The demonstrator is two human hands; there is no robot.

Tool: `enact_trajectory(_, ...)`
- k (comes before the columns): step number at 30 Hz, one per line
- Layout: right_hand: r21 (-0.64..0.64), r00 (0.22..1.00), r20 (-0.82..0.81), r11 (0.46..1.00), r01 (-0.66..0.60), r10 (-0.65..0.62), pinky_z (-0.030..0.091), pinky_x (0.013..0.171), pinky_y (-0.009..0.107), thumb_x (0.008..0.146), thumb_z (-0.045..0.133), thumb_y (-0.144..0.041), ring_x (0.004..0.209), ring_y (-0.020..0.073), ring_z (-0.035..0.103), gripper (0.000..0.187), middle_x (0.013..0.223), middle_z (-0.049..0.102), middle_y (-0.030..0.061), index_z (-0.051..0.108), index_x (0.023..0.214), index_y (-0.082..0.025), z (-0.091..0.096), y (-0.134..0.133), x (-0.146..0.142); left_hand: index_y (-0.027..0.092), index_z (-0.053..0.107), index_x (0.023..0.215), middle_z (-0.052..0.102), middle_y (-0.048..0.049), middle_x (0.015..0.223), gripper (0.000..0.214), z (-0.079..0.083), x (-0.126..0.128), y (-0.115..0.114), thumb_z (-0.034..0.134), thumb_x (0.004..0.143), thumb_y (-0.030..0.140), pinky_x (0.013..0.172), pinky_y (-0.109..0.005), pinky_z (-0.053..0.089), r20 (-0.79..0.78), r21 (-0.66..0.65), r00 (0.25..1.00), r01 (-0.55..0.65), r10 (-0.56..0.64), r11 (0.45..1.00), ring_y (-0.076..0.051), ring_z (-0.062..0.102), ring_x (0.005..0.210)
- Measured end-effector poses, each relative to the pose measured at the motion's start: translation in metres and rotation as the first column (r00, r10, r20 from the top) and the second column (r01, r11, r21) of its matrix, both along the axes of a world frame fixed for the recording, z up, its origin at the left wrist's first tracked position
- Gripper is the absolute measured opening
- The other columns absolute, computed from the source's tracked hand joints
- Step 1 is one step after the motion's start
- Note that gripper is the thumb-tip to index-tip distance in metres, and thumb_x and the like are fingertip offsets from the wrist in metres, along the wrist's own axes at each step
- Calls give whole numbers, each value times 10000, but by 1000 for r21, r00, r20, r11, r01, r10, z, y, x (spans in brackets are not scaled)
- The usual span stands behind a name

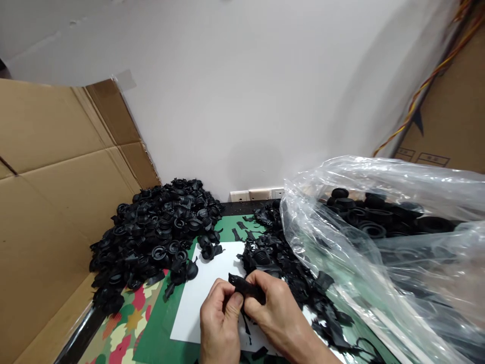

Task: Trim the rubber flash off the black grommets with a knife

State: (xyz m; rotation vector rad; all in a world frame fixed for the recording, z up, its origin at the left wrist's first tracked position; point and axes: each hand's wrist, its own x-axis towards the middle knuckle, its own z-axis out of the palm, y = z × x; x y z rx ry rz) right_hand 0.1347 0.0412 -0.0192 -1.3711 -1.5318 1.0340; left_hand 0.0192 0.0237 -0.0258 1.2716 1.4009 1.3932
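Observation:
Between my two hands is a black rubber part (246, 287) with ragged flash on its edge. My left hand (222, 316) pinches its left end between thumb and fingers. My right hand (275, 306) grips the other end, with the fingers curled round it. A thin black strip (246, 323) hangs below the fingers. Under the hands lies a white sheet (189, 308) on a green mat (157, 326). Much of the held part is hidden by the fingers.
A heap of black rubber parts (162, 227) stands at the left against a cardboard box (56, 167). Black scraps (295, 273) lie right of the sheet. A clear plastic bag (409, 268) at the right holds round black parts (373, 215). Sockets (259, 194) sit low on the wall.

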Motion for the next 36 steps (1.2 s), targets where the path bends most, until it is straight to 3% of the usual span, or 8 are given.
enact_trajectory(4,-23,997,-69,999,27,-28,319,523,248,637,428,-210,555,147,422,44,561,456,-29,437,594,-214,-2,0,-2,160,574,544,390,62,441,379,-6,-2,5,706,665,493,432,-197,244,208,-186,977,0,39,983,-89,311,446)
enact_trajectory(7,-90,978,-206,996,-7,-11,311,500,236,639,437,-234,526,128,390,59,535,409,-51,447,586,-210,0,2,1,154,548,543,394,69,421,422,-7,0,7,728,630,526,428,-177,232,305,-241,949,-3,78,970,-69,303,433)
enact_trajectory(11,-154,946,-324,985,-80,26,275,469,227,685,475,-306,500,110,353,141,517,376,-67,446,591,-205,4,5,7,152,539,540,411,66,423,439,-4,1,8,751,607,530,424,-161,246,317,-235,942,-33,108,972,-60,317,434)
enact_trajectory(15,-139,936,-345,982,-124,69,278,501,233,704,511,-319,536,109,344,179,547,397,-53,514,607,-169,6,7,11,150,541,533,425,59,423,443,-2,0,7,746,617,534,428,-153,271,334,-223,937,-25,100,974,-61,326,443)
enact_trajectory(24,-174,902,-420,967,-188,100,230,497,245,678,592,-341,525,101,289,228,519,374,-56,555,545,-159,10,6,15,131,646,627,517,33,510,357,10,-1,5,800,589,450,453,-158,338,485,-249,874,89,44,964,-64,379,467)
enact_trajectory(28,-193,870,-483,958,-210,94,247,512,245,646,624,-345,523,103,316,224,509,414,-47,595,542,-149,10,7,15,131,631,560,531,23,478,366,14,-1,4,825,543,441,440,-162,328,504,-275,862,106,50,955,-64,393,445)
enact_trajectory(36,-172,908,-393,959,-227,145,257,504,246,626,569,-314,526,111,324,187,507,423,-35,567,541,-148,8,9,16,135,605,491,551,1,394,399,14,2,3,837,474,459,421,-156,269,435,-305,894,31,110,952,-61,370,415)
